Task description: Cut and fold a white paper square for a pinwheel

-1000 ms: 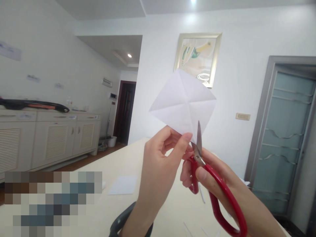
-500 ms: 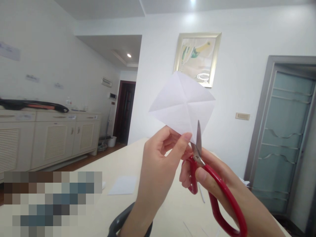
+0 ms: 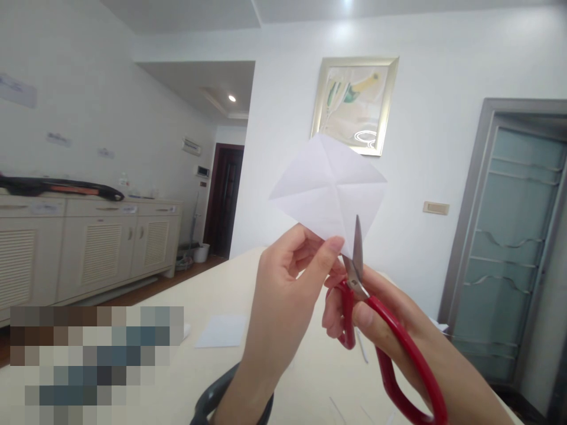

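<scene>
My left hand pinches the lower corner of a white creased paper square, held up in front of me with its folds showing. My right hand grips red-handled scissors. Their short steel blades point up and sit against the paper's lower corner, right beside my left thumb tip. The beige table lies below both hands.
A white sheet and thin paper strips lie on the table. A dark curved object sits at the near edge. Cabinets stand at left, a framed picture on the wall, a glass door at right.
The paper has dropped slightly and tilted a little. Both hands and the scissors stay almost where they were.
</scene>
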A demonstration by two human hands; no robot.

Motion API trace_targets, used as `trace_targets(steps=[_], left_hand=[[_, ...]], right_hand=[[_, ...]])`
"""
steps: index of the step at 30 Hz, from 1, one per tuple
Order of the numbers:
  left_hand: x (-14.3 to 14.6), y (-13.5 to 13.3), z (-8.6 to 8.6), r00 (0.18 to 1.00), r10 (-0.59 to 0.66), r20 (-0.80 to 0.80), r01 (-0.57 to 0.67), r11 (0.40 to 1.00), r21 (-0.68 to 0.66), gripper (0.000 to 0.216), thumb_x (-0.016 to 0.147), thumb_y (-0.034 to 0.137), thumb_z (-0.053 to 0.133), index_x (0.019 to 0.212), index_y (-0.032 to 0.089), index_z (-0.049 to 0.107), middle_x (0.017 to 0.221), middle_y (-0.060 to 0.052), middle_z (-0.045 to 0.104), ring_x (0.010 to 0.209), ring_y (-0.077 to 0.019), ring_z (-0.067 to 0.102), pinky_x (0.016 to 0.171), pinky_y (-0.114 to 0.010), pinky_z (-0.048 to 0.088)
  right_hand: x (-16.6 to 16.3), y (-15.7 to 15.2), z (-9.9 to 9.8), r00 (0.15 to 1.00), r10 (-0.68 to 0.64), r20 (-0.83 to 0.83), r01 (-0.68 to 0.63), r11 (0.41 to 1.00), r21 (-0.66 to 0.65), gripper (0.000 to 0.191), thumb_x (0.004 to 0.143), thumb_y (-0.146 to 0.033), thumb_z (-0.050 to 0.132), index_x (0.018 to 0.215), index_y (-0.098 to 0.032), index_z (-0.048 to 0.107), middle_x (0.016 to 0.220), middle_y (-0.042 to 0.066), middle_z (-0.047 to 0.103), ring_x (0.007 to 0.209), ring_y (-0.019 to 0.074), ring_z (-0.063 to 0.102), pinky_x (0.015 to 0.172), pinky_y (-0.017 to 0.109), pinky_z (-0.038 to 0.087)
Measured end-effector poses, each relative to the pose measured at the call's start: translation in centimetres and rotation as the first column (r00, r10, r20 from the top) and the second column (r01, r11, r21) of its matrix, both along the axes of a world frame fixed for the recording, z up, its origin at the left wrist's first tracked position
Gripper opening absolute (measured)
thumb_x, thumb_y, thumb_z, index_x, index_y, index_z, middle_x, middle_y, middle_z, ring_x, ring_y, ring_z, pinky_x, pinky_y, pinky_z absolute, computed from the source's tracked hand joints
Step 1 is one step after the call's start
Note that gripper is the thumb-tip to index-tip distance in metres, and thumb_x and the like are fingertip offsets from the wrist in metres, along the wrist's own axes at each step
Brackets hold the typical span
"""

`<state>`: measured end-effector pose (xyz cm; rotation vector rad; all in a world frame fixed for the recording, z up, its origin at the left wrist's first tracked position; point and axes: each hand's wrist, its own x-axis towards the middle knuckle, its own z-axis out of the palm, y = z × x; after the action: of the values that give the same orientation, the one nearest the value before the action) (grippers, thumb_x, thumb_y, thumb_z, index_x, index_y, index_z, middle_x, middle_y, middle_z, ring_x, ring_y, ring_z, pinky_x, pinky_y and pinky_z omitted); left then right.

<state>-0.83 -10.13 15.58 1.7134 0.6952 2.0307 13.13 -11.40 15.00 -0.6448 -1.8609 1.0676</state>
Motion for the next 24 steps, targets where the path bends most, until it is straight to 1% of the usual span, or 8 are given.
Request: trace_targets(steps=[7,12,15,19,24], left_hand=[[0.04,-0.04,-0.08,1.0,-0.005,0.008,0.005,1.0,0.015,0.021,0.089,0.034,0.059,0.072,0.022,0.058,0.063,0.008,0.063,0.06,-0.0055,0.06,0.061,-0.013,0.05],[0.08,-0.19,-0.18,0.999,0.027,0.018,-0.027,1.0,0.008,0.022,0.089,0.035,0.06,0.071,0.022,0.058,0.063,0.007,0.063,0.061,-0.0071,0.06,0.063,-0.014,0.05],[0.09,-0.18,-0.14,0.999,0.028,0.029,-0.028,1.0,0.011,0.021,0.088,0.035,0.06,0.071,0.022,0.058,0.063,0.007,0.062,0.06,-0.0075,0.06,0.061,-0.015,0.05],[0.12,-0.09,-0.03,1.0,0.004,0.023,-0.004,1.0,0.018,0.023,0.089,0.035,0.059,0.07,0.022,0.056,0.061,0.009,0.061,0.057,-0.0053,0.059,0.059,-0.012,0.049],[0.18,-0.08,0.02,0.999,0.013,0.03,-0.014,0.999,0.029,0.024,0.089,0.036,0.059,0.07,0.022,0.056,0.06,0.009,0.061,0.057,-0.0057,0.058,0.057,-0.013,0.048]], right_hand=[[0.05,-0.27,0.04,1.0,0.019,-0.013,-0.019,1.0,-0.006,0.014,0.092,-0.038,0.056,0.097,-0.025,0.054,0.084,-0.001,0.058,0.08,0.0156,0.056,0.076,0.03,0.042],[-0.07,-0.28,-0.15,1.0,-0.003,-0.013,0.003,1.0,0.019,0.018,0.092,-0.042,0.054,0.091,-0.025,0.054,0.085,-0.001,0.058,0.082,0.0156,0.055,0.078,0.03,0.041],[-0.17,-0.23,-0.27,1.0,-0.001,-0.027,0.001,1.0,0.015,0.018,0.092,-0.044,0.054,0.093,-0.026,0.055,0.085,-0.001,0.059,0.082,0.0161,0.055,0.077,0.03,0.041],[-0.26,-0.21,-0.2,0.999,0.034,-0.037,-0.033,0.999,0.027,0.019,0.093,-0.043,0.053,0.094,-0.024,0.054,0.081,-0.001,0.058,0.079,0.0152,0.055,0.076,0.03,0.041],[-0.25,-0.2,-0.25,0.999,0.027,-0.024,-0.027,0.999,0.036,0.02,0.094,-0.043,0.052,0.098,-0.024,0.055,0.081,0.0,0.06,0.076,0.0151,0.055,0.074,0.031,0.042]])
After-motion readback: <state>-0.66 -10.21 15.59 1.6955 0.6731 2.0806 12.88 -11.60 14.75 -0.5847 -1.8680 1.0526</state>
